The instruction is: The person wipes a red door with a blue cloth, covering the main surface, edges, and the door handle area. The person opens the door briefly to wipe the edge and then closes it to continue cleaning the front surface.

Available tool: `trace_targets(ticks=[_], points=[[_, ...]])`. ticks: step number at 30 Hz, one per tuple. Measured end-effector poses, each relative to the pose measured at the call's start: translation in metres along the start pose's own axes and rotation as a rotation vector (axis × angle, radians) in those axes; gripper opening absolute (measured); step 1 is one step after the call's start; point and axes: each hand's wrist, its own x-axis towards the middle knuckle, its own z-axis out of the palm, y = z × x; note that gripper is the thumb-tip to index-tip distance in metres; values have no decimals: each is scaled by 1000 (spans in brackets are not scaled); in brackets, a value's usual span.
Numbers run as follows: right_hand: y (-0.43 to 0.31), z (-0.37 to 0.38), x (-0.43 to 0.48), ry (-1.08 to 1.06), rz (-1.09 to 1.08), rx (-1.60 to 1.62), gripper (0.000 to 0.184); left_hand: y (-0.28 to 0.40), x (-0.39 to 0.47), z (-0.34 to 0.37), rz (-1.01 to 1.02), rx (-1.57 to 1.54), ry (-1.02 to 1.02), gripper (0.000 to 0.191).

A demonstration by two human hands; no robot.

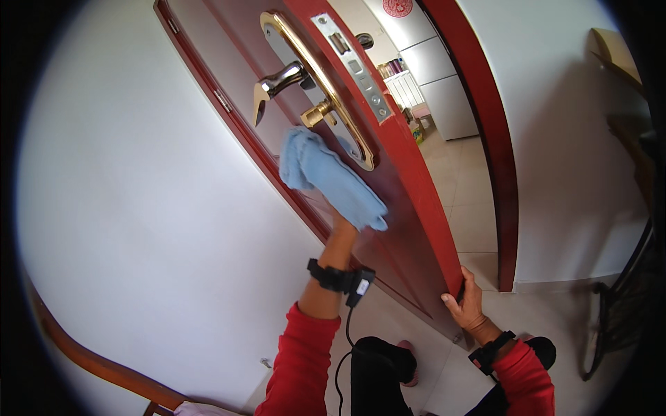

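Note:
A dark red door [393,244] stands partly open before me. My left hand [338,213] is mostly hidden by a light blue cloth [333,177], which lies over it against the door face, just below the brass thumb-turn [316,113]. Above is a chrome lever handle [283,80] on a gold-edged lock plate [296,47]. A metal latch plate [354,67] is set in the door's edge. My right hand [468,304] grips that edge lower down, thumb on the near face and fingers around the far side. The fingers under the cloth cannot be seen.
The red door frame [499,156] stands right of the gap, with a silver refrigerator [447,99] and a white radiator [405,89] beyond. A black metal-framed object [598,333] is at the right. A curved wooden rail [104,364] lies lower left. A cable [338,374] hangs from my left wrist strap.

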Motion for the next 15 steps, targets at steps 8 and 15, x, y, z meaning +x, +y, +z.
trace_targets(ticks=[8,15], points=[[-28,10,25,-87,79,-110,71,-26,3,-52,-89,14,-103,67],[-23,16,27,-47,90,-158,67,-37,-71,20,-11,-50,-157,71]])
